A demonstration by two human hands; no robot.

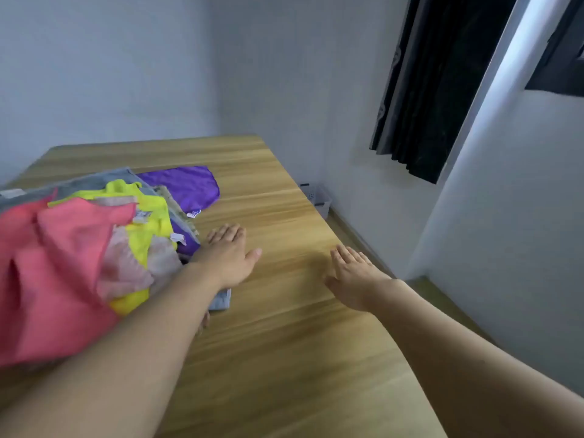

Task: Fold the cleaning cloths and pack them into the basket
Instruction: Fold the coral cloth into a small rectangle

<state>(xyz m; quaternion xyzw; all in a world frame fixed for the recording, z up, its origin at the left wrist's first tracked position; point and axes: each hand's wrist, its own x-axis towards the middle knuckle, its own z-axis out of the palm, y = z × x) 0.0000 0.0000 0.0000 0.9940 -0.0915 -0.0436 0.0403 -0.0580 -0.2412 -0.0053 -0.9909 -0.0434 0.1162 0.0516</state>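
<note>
A loose pile of cleaning cloths lies on the left of the wooden table (284,327): a pink cloth (53,279) on top, a yellow cloth (148,216), a purple cloth (186,184) at the back and a grey cloth (94,181) underneath. My left hand (226,259) lies flat and open on the table, touching the pile's right edge. My right hand (355,276) is flat and open near the table's right edge, holding nothing. A white basket (319,197) stands on the floor beyond the table's far right corner, partly hidden by the table.
The table's right edge runs diagonally close to a white wall. A dark curtain (433,90) hangs at the window on the right. A small grey folded piece (221,300) peeks out under my left forearm.
</note>
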